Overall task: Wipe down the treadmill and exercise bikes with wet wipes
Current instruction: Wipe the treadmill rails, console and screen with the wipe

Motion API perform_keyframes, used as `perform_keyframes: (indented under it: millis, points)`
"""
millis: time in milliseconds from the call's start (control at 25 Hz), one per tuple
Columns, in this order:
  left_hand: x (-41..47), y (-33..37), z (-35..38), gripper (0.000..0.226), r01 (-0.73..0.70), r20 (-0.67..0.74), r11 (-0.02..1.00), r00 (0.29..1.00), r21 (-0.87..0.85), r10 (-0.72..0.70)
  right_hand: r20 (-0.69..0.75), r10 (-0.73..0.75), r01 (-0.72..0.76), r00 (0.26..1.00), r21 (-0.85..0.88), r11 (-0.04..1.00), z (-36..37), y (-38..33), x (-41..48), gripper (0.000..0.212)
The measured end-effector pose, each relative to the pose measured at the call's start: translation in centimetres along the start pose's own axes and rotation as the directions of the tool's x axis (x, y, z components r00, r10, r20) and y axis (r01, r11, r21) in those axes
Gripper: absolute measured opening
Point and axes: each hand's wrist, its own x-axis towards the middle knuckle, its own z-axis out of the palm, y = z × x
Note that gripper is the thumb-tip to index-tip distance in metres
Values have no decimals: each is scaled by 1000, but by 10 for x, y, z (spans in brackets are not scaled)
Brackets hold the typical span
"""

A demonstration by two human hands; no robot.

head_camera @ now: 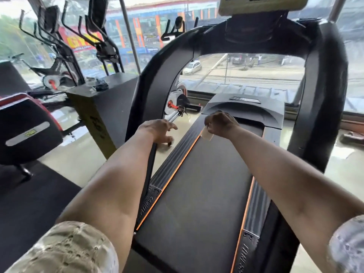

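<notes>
Head view: both bare arms reach forward over the treadmill, whose dark belt runs away from the camera between ribbed side rails edged in orange. The right hand is curled into a fist above the far end of the belt, just before the grey motor cover, and it grips a wet wipe; a pale fold of the wipe hangs from the underside of the fist, over the orange line at the belt's left edge. The left hand is palm down over the top of the treadmill's left handrail, fingers bent and spread; I cannot tell whether they grip the rail or only touch it. Through the treadmill's black arch, an exercise bike with red and silver parts stands on the shiny floor by the window. Further left are a black plinth and more black machines against the glass
</notes>
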Motion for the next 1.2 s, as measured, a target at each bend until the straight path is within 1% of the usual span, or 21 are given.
perform_keyframes:
  millis: [160,280,400,480,560,640,720,840,880,960,1040,1200]
  points:
    - [60,-3,-33,54,-62,-55,998,997,-7,62,-49,56,-57,997,-26,998,-26,27,35,22]
    - [112,-4,-46,55,-118,-77,993,990,-1,117,-91,111,-113,990,-12,994,-41,48,60,24]
    - [161,-2,-62,57,-192,-123,981,975,-32,187,-128,174,-174,976,14,985,-57,70,81,22]
    - [193,1,-70,55,-227,-148,974,963,-5,224,-159,197,-200,968,-5,980,-60,85,98,23]
    - [224,0,-75,54,-254,-177,967,952,6,251,-196,230,-228,953,34,973,-61,99,118,24]
    - [260,-8,-78,54,-265,-203,963,941,56,271,-225,244,-232,943,81,969,-61,116,147,22]
    - [302,-20,-93,55,-261,-190,963,944,72,270,-216,257,-239,942,109,965,-70,136,186,21]
    - [366,-35,-144,55,-255,-103,965,960,65,260,-106,332,-324,937,84,942,-109,163,261,23]
    - [383,-39,-164,54,-261,-106,965,959,32,263,-93,359,-352,929,84,932,-123,171,281,23]
    - [410,-44,-203,51,-288,-141,957,949,-31,281,-120,389,-380,913,91,920,-150,182,314,21]
    - [427,-44,-232,52,-291,-145,956,948,-39,282,-137,411,-405,901,73,911,-172,189,332,20]
    - [461,-32,-281,53,-308,-145,947,945,-87,294,-111,490,-485,864,75,872,-213,211,359,19]
